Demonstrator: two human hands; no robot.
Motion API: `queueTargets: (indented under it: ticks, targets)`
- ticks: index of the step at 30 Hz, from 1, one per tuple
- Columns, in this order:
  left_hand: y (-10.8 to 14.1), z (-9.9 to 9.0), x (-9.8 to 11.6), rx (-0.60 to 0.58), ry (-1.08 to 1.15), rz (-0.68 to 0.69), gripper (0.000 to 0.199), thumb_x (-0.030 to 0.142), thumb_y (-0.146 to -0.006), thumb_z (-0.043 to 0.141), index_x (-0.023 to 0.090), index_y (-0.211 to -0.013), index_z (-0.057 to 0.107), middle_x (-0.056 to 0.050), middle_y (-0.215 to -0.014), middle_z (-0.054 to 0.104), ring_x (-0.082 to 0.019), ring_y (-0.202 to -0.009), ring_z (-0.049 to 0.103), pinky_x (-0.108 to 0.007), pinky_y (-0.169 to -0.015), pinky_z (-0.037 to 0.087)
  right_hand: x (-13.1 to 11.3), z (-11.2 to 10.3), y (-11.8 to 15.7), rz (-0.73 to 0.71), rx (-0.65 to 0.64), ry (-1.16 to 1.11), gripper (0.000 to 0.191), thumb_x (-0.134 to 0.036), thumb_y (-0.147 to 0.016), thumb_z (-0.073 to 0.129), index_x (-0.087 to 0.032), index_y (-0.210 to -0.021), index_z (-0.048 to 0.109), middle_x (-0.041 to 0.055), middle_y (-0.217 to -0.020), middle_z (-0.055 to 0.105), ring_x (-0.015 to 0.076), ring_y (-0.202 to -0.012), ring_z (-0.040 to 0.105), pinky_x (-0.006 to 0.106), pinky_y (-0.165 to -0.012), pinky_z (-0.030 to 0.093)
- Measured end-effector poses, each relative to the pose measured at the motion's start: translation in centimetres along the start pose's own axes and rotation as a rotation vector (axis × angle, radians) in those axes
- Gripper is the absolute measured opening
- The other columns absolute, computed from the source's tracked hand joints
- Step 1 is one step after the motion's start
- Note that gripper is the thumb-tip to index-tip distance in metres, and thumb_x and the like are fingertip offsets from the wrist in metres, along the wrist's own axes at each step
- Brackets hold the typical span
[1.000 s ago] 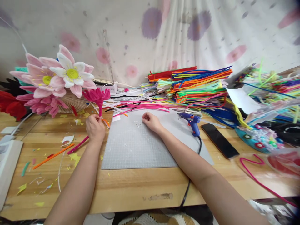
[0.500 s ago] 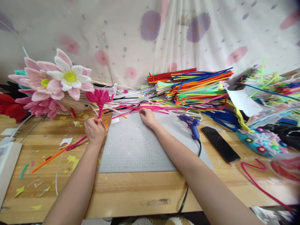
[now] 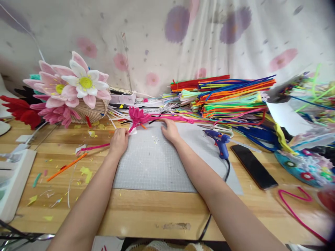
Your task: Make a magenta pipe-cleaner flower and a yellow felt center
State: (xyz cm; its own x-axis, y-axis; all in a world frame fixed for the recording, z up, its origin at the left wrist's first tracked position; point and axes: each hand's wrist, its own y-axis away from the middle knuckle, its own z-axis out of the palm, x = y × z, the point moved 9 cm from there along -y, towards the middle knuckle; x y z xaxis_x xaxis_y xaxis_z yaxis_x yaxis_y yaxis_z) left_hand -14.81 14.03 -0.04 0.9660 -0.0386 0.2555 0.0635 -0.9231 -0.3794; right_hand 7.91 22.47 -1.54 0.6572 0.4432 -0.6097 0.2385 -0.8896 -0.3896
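Magenta chenille flower [image 3: 138,117]: head tilted toward the right, just beyond the left hand [image 3: 119,141], over the far left part of the grey cutting mat [image 3: 154,164]; a magenta length also emerges on the hand's outer side. Left hand: fingers curled closed around the flower's stem. Right hand [image 3: 170,130]: at the mat's far edge, fingers bent and partly closed, tips at the loose pink chenille stems [image 3: 180,117]; grip on them cannot be determined. Between the hands, small white clippings [image 3: 156,141] on the mat. Right of the right hand: blue glue gun [image 3: 220,141] on the mat, then black phone [image 3: 253,166] on the wooden table [image 3: 146,212]. Beyond the right hand: stacked bundles of coloured stems [image 3: 230,94]. Left of the left hand: orange stem [image 3: 66,167] among yellow scraps; farther beyond it, large pink and white flowers [image 3: 85,83].
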Motion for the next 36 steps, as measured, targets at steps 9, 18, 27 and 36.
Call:
queueTargets:
  ticks: [9, 18, 27, 36]
  targets:
    - [0.1, 0.1, -0.4, 0.009, 0.006, -0.046, 0.013, 0.023, -0.082, 0.044, 0.017, -0.089, 0.052, -0.011, -0.089, 0.06, -0.026, -0.089, 0.052, -0.038, -0.077, 0.042, 1.2, -0.9, 0.3, 0.064, 0.062, 0.008, 0.032, -0.014, -0.074, 0.047, -0.014, -0.104, 0.058, 0.0111, -0.108, 0.058, 0.0237, -0.104, 0.048, 0.037, -0.095, 0.035]
    - [0.8, -2.0, 1.1, 0.165, 0.009, 0.083, 0.017, 0.023, -0.083, 0.04, 0.016, -0.088, 0.055, -0.011, -0.088, 0.06, -0.024, -0.088, 0.051, -0.036, -0.079, 0.038, 2.2, -1.5, 0.5, 0.147, 0.118, -0.028, 0.029, -0.011, -0.073, 0.042, -0.014, -0.095, 0.06, 0.0108, -0.098, 0.06, 0.0217, -0.096, 0.051, 0.035, -0.091, 0.038]
    - [0.5, -3.0, 0.8, 0.177, 0.014, 0.034, 0.025, 0.03, -0.085, 0.036, 0.019, -0.066, 0.049, -0.007, -0.068, 0.056, -0.02, -0.072, 0.05, -0.032, -0.068, 0.035, 4.3, -1.3, 1.0, 0.297, 0.09, -0.477, 0.022, -0.018, -0.069, 0.045, -0.016, -0.085, 0.059, 0.0055, -0.091, 0.061, 0.0156, -0.085, 0.056, 0.031, -0.083, 0.043]
    - [-0.5, -7.4, -0.5, 0.136, -0.002, -0.195, 0.02, 0.028, -0.084, 0.037, 0.018, -0.078, 0.053, -0.01, -0.081, 0.057, -0.025, -0.082, 0.054, -0.037, -0.074, 0.04, 2.5, -1.9, 5.3, 0.27, -0.164, -0.652, 0.018, -0.028, -0.066, 0.054, -0.018, -0.078, 0.062, 0.0019, -0.082, 0.063, 0.0132, -0.077, 0.057, 0.03, -0.081, 0.043]
